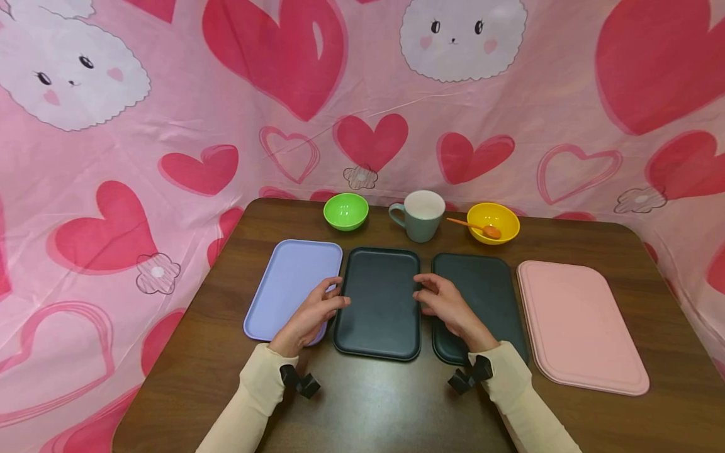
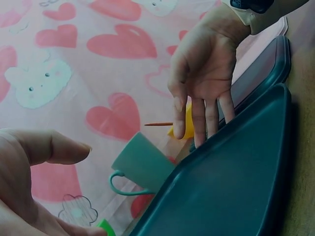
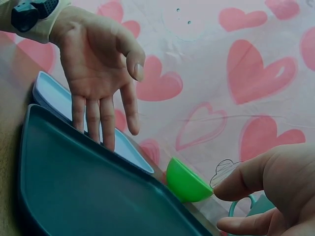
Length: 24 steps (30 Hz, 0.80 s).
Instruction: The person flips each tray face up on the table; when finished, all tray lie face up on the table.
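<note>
A dark rectangular tray (image 1: 378,305) lies on the table between the two hands. At its left edge is my left hand (image 1: 313,313), fingers loosely extended and thumb apart, over the side of a lavender tray (image 1: 283,283). My right hand (image 1: 447,307) mirrors it at the right edge, over the near side of a second dark tray (image 1: 487,296). Neither hand holds anything. In the left wrist view the right fingers (image 2: 211,118) reach down behind the middle tray's rim; whether they touch it I cannot tell. The right wrist view has the left fingers (image 3: 93,118) likewise at the opposite rim.
Along the back of the wooden table (image 1: 362,402) stand a green bowl (image 1: 346,212), a grey-green mug (image 1: 420,220) and a yellow bowl (image 1: 506,234) with an orange spoon (image 1: 490,232) in it. A pink tray (image 1: 583,327) lies at far right. A heart-printed cloth (image 1: 370,141) hangs behind.
</note>
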{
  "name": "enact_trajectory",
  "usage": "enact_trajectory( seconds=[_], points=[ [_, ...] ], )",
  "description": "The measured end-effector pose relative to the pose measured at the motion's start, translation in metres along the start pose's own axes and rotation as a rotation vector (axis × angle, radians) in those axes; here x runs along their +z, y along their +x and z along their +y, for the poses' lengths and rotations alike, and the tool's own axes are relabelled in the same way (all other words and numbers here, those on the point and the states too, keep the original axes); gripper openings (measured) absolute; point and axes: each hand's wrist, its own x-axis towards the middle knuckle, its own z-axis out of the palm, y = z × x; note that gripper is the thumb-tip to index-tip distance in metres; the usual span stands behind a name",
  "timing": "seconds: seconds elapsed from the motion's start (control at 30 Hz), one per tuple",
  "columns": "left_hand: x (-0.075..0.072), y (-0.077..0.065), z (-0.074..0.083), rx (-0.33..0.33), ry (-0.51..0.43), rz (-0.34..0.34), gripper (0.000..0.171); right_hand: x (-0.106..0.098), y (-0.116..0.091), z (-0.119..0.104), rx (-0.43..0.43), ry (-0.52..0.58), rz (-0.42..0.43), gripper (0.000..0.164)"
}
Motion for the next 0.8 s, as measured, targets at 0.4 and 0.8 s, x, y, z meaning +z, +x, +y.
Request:
enact_trajectory(
  seconds=[0.4,0.8],
  points=[
    [0.0001,0.0019,-0.001,0.051,-0.032,0.004,0.075,0.0019,-0.0021,-0.0016,-0.005,-0.029,-0.006,0.052],
    [-0.0029,0.0023,0.0004,0.073,-0.028,0.009,0.073,0.0033,-0.0023,-0.0004,-0.011,-0.018,-0.007,0.053]
  ],
)
